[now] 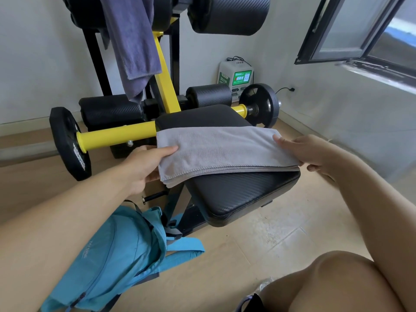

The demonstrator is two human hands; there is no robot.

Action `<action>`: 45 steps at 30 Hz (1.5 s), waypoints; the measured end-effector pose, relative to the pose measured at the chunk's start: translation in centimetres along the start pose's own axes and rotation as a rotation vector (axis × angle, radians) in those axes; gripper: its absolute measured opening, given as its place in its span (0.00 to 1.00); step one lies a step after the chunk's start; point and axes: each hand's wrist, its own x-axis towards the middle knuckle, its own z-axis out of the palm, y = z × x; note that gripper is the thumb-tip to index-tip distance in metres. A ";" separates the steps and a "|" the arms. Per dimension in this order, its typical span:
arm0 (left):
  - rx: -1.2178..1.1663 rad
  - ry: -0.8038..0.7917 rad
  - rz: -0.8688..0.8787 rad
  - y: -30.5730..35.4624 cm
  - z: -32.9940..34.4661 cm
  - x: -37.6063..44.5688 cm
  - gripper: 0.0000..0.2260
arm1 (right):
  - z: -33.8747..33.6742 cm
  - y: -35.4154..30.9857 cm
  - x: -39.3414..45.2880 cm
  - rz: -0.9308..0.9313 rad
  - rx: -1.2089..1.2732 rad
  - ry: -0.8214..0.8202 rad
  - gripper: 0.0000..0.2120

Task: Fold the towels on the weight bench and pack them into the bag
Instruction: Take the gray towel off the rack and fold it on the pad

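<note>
Grey towel [216, 152] lies folded in several layers across the black padded seat of the weight bench [243, 194], the table for this job, its left end overhanging the pad's edge. Left hand [144, 167] pinches that overhanging corner, thumb on top, fingers underneath. Right hand [315, 152] holds the right end at the pad's far side, thumb laid along the top, fingers curled below the stack. Both grips are closed on cloth. Towel looks like thin microfibre: light, limp, no stiffness, so it should sag between the hands if lifted and the layers may slide apart unless pinched through the full stack. Best hold is probably at the two short ends, as now, or one hand flat under the middle. The pad's textured vinyl looks fairly slick, so there is little to snag. A second towel, blue-grey [132, 41], hangs from the upper roller, well apart, not yet folded. The blue bag [117, 255] lies slumped on the floor just below and left of the seat, straps loose; I cannot tell where its opening is or whether it is unzipped. Room: open floor to the right and front; a knee [337, 280] low right; the yellow bar [117, 131] and weight plate [69, 143] crowd the left side.
</note>
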 end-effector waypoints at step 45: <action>1.338 -0.391 0.739 2.2 7.5 -2.1 0.29 | 2.4 -11.0 -5.9 -0.538 0.336 0.146 0.06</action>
